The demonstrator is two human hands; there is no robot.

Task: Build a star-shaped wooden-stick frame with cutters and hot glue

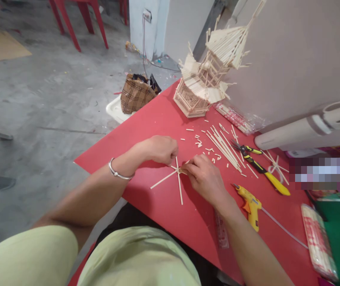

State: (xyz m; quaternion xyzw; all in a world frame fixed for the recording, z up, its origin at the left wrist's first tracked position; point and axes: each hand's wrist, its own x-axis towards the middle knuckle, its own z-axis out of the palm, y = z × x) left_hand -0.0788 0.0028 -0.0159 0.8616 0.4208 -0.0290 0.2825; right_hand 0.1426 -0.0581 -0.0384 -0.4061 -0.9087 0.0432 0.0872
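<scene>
Thin wooden sticks form a star [179, 186] lying on the red tabletop, its spokes meeting at one hub. My left hand [160, 150] is closed, knuckles up, with its fingertips down on the star's upper-left spoke. From the other side my right hand [204, 174] pinches the star close to the hub; its fingers cover the spokes there. Just beyond my hands lie several loose long sticks [225, 149] and short cut pieces [198, 143]. A yellow hot glue gun [251, 204] rests to the right of my right forearm.
At the far corner of the red table [146, 135] stands a tiered stick pagoda [205, 71]. Yellow-black cutters [262, 171], a second stick star [276, 165], packs of sticks [318, 240] and a pale bottle [294, 129] lie on the right. A plaid bag [137, 95] sits beyond the left edge.
</scene>
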